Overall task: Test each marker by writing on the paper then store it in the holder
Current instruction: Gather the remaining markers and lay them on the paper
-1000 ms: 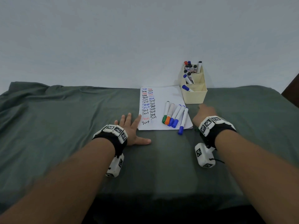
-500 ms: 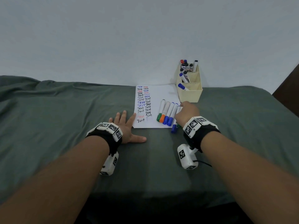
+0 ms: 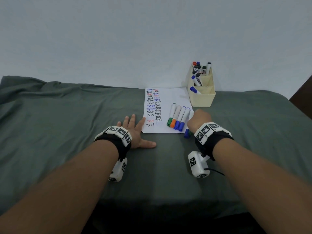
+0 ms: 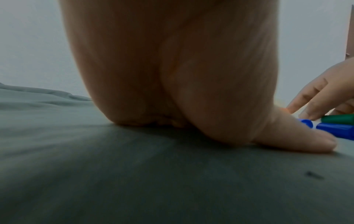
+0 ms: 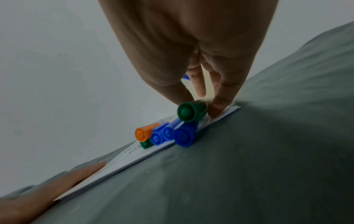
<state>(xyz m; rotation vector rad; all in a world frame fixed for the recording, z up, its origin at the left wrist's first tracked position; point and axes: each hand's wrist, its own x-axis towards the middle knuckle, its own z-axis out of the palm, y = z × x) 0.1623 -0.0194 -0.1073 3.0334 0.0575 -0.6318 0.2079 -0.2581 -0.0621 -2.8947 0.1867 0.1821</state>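
A white paper [image 3: 167,98] covered with "Test" lines lies on the green cloth. Several capped markers [image 3: 177,115] lie side by side on its right part: green, orange and blue caps. My right hand [image 3: 199,119] is down at the right end of that row. In the right wrist view my right hand [image 5: 199,103] pinches a green-capped marker [image 5: 191,112] between thumb and fingers, slightly above a blue-capped one [image 5: 184,136]. My left hand [image 3: 135,132] lies flat on the cloth, its index fingertip on the paper's left edge. The cream holder [image 3: 204,98] stands behind the paper with several markers in it.
The green cloth [image 3: 67,115] covers the whole table and is wrinkled at the far left. A pale wall rises directly behind the holder. A dark edge [image 3: 303,88] shows at the far right.
My right hand has moved left from beside the holder onto the right end of the marker row and taken hold of a green-capped marker. The left hand has stayed flat.
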